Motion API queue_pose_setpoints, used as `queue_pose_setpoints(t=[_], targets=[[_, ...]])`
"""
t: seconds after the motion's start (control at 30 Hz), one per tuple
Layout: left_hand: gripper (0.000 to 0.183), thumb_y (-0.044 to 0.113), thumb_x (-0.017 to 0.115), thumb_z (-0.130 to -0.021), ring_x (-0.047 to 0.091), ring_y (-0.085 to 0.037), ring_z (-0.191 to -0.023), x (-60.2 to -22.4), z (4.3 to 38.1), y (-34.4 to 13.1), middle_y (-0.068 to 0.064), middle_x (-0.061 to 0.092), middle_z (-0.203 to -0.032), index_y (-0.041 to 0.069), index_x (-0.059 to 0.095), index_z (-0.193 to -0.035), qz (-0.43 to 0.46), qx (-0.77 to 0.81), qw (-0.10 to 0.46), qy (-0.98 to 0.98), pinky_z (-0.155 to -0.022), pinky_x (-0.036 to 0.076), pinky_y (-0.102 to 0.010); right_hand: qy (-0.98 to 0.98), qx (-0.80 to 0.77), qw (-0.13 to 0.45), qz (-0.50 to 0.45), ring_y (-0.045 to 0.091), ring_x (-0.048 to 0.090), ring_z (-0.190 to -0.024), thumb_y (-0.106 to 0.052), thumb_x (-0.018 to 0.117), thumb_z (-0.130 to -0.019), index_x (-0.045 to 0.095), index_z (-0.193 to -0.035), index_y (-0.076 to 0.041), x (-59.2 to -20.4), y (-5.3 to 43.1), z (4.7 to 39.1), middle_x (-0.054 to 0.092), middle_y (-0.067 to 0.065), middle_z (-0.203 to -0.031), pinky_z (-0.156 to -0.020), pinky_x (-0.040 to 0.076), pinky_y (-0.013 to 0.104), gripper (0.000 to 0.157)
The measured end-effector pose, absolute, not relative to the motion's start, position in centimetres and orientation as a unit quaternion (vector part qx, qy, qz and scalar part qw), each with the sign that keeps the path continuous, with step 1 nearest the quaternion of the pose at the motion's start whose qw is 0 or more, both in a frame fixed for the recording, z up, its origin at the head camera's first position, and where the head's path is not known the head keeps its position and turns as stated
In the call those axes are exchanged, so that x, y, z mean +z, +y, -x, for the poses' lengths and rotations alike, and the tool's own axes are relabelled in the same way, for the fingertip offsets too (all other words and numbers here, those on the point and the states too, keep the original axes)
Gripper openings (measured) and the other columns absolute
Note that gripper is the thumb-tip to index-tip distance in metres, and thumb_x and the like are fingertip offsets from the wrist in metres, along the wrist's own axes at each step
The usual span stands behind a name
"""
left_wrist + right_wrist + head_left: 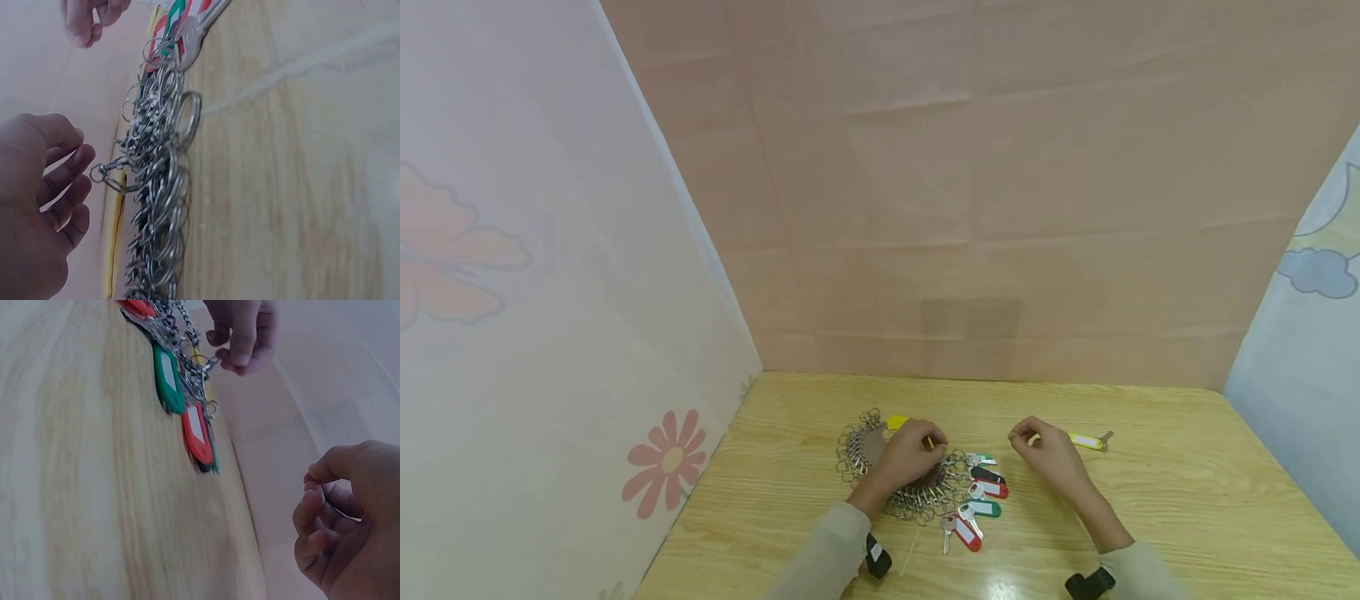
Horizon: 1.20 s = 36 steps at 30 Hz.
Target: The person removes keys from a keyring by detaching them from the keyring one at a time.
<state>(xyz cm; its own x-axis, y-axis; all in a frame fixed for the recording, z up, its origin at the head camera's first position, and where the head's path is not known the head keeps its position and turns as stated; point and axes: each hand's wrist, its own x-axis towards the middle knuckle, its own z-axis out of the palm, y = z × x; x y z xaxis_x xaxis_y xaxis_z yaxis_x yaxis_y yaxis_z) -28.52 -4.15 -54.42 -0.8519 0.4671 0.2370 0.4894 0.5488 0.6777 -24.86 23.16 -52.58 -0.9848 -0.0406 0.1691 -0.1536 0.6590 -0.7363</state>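
A round bunch of metal key rings and clasps (917, 502) lies around a brown disc on the wooden table. My left hand (913, 454) is over this bunch, fingers bent and thumb close to the forefinger. In the left wrist view, a small metal clasp (111, 169) sticks up right by its fingertips (84, 152); I cannot tell whether they grip it. Raised to the right is my right hand (1051, 454), its thumb and forefinger meeting and the other fingers curled, with nothing visible between them. Just beyond it lies a key with a yellow tag (1086, 442).
Several keys with red, green and black tags lie along the bunch's right side, among them a green tag (167, 375) and a red tag (197, 432). A yellow tag (897, 422) shows behind my left hand. Covered walls close off the table's (1187, 467) back and sides.
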Motion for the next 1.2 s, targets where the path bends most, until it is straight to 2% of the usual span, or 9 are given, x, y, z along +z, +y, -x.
queue_pose_setpoints(t=[0.17,0.43,0.73,0.9,1.07,1.2], targets=[[0.011,0.02,0.067,-0.095,0.056,-0.01,-0.088,-54.6,28.7,-3.5,0.009,0.069,-0.094,0.016,0.075,-0.1,0.285,-0.345,0.04,-0.894,-0.076,0.047,-0.021,-0.909,0.409,0.056,-0.056,0.007,0.045,-0.053,-0.017,0.062,-0.096,0.067,-0.098,-0.014,-53.2,21.8,25.0,0.063,-0.001,-0.085,-0.047,0.037,0.023,0.006],[0.008,0.024,0.069,-0.092,0.047,-0.004,-0.089,-55.1,29.1,-2.5,0.016,0.071,-0.094,0.024,0.076,-0.095,0.289,-0.28,0.067,-0.913,-0.077,0.043,-0.019,-0.909,0.41,0.029,-0.062,0.008,0.049,-0.052,-0.018,0.063,-0.094,0.067,-0.096,-0.013,-54.0,20.0,25.3,0.064,0.0,-0.083,-0.046,0.04,0.025,0.006],[0.012,0.027,0.068,-0.093,0.051,-0.008,-0.102,-55.6,29.1,-1.8,0.013,0.072,-0.105,0.025,0.077,-0.101,0.304,-0.21,0.099,-0.924,-0.087,0.046,-0.025,-0.91,0.407,0.016,-0.081,0.004,0.046,-0.05,-0.02,0.069,-0.091,0.067,-0.092,-0.013,-54.2,18.4,25.3,0.064,-0.005,-0.082,-0.045,0.037,0.021,0.007],[0.012,0.028,0.07,-0.093,0.052,-0.009,-0.101,-55.9,29.0,-1.6,0.012,0.072,-0.102,0.025,0.078,-0.101,0.315,-0.195,0.111,-0.922,-0.09,0.044,-0.026,-0.911,0.402,0.013,-0.09,0.003,0.045,-0.051,-0.018,0.07,-0.09,0.067,-0.091,-0.014,-54.3,18.0,25.3,0.064,-0.006,-0.082,-0.049,0.038,0.021,0.005],[0.012,0.028,0.07,-0.093,0.051,-0.009,-0.099,-56.2,29.0,-1.4,0.012,0.071,-0.102,0.025,0.078,-0.101,0.318,-0.186,0.11,-0.923,-0.091,0.042,-0.027,-0.919,0.383,0.015,-0.088,0.004,0.049,-0.06,-0.017,0.071,-0.09,0.066,-0.089,-0.018,-54.5,17.5,25.3,0.063,-0.009,-0.079,-0.056,0.039,0.023,0.006],[0.011,0.029,0.069,-0.093,0.051,-0.009,-0.099,-56.5,28.9,-1.3,0.012,0.07,-0.103,0.026,0.077,-0.1,0.314,-0.176,0.109,-0.927,-0.092,0.042,-0.027,-0.924,0.373,0.018,-0.088,0.006,0.05,-0.06,-0.018,0.072,-0.09,0.066,-0.089,-0.018,-54.7,17.2,25.4,0.062,-0.008,-0.077,-0.054,0.039,0.024,0.006]])
